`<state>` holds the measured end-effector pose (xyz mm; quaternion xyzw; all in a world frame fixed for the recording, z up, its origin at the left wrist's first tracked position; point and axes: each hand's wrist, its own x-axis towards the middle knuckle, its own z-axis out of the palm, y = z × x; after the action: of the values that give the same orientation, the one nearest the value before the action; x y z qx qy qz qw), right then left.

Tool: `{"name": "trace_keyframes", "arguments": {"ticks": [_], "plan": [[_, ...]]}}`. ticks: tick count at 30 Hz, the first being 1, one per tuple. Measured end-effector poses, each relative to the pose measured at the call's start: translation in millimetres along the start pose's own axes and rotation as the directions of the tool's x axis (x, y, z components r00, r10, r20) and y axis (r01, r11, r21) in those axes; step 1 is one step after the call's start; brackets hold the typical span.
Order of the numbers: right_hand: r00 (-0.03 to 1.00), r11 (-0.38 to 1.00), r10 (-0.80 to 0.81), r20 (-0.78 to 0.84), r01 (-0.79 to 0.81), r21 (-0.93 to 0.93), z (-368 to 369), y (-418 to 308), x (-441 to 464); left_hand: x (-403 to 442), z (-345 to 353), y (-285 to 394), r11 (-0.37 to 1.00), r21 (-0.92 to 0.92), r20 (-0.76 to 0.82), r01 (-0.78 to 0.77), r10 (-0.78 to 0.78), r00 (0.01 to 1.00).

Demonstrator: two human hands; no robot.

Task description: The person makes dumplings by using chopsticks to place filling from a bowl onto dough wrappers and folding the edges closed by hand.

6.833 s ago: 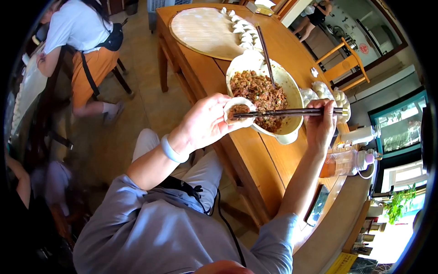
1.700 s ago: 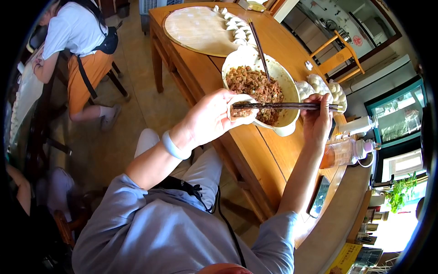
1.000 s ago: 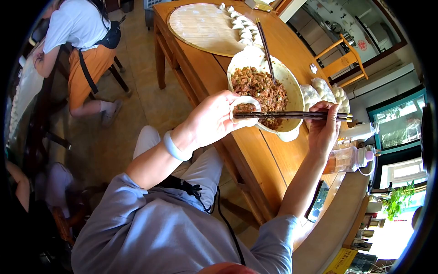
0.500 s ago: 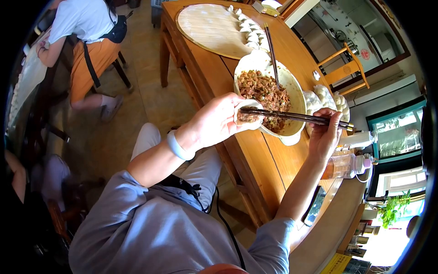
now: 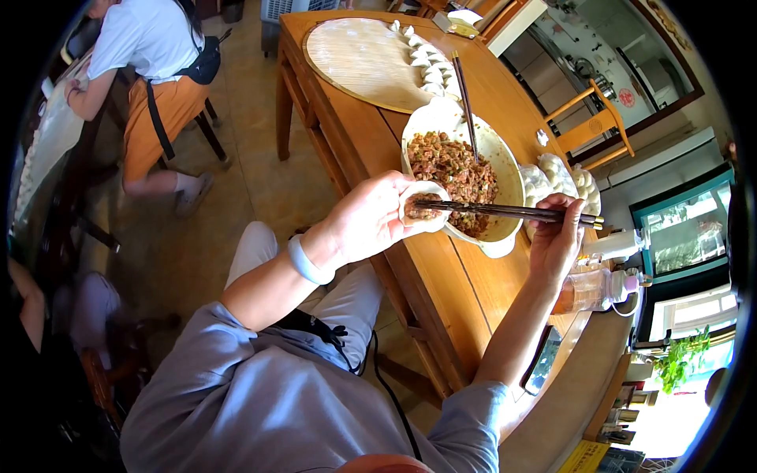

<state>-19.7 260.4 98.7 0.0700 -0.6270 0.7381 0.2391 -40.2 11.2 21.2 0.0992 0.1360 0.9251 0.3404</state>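
Observation:
My left hand (image 5: 367, 218) is closed around the edge of a round dumpling wrapper (image 5: 436, 223), which holds a dab of meat filling. In my right hand (image 5: 557, 236) is a pair of dark chopsticks (image 5: 505, 210), held level, their tips on the filling in the wrapper. Just beyond both hands stands a white bowl (image 5: 511, 175) of minced meat filling (image 5: 451, 164). A second pair of chopsticks (image 5: 465, 102) leans in that bowl.
Rows of folded dumplings (image 5: 430, 66) lie on a round woven mat (image 5: 347, 59) at the table's far end. Right of the bowl are plastic bags (image 5: 552, 175), a bottle (image 5: 587, 290) and a phone (image 5: 542, 361). Another person (image 5: 150, 47) works at a table on the left.
The chopstick tips stay at the filling in the wrapper, with only a slight shift of my hands. The view has moved a little; the other person's pose is nearly the same.

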Motion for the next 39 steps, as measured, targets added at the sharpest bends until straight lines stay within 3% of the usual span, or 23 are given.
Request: {"name": "trace_keyframes", "arguments": {"ticks": [4, 7, 13, 17, 22, 25, 36, 39], "plan": [[0.999, 0.978, 0.033, 0.038, -0.040, 0.202, -11, 3, 6, -2, 3, 3, 0.999, -0.025, 0.034, 0.036, -0.035, 0.999], [0.999, 0.994, 0.047, 0.007, -0.048, 0.101, -11, 11, 8, -4, 6, 3, 0.998, -0.056, 0.027, 0.031, -0.029, 0.999], [0.996, 0.979, 0.084, -0.009, -0.080, 0.188, -7, 15, 9, -7, 1, 3, 0.998, -0.001, 0.087, 0.058, -0.058, 0.995], [0.996, 0.979, 0.076, 0.038, -0.081, 0.189, -10, 16, 10, -8, 5, 2, 0.997, -0.020, -0.007, 0.068, -0.069, 0.998], [0.988, 0.943, 0.150, 0.026, -0.150, 0.298, -22, 21, 15, -10, 4, 5, 0.996, -0.005, 0.075, 0.094, -0.093, 0.993], [0.994, 0.980, 0.106, 0.022, -0.108, 0.168, -21, 20, 15, -10, 6, 8, 0.997, 0.005, 0.070, 0.083, -0.083, 0.994], [0.997, 0.977, 0.074, -0.034, -0.066, 0.201, -19, 8, 14, -12, 5, 8, 0.989, -0.077, 0.065, 0.124, -0.119, 0.991], [0.997, 0.993, 0.066, -0.044, -0.062, 0.098, -16, 6, 13, -11, 1, 7, 0.992, -0.062, 0.059, 0.113, -0.109, 0.992]]}}
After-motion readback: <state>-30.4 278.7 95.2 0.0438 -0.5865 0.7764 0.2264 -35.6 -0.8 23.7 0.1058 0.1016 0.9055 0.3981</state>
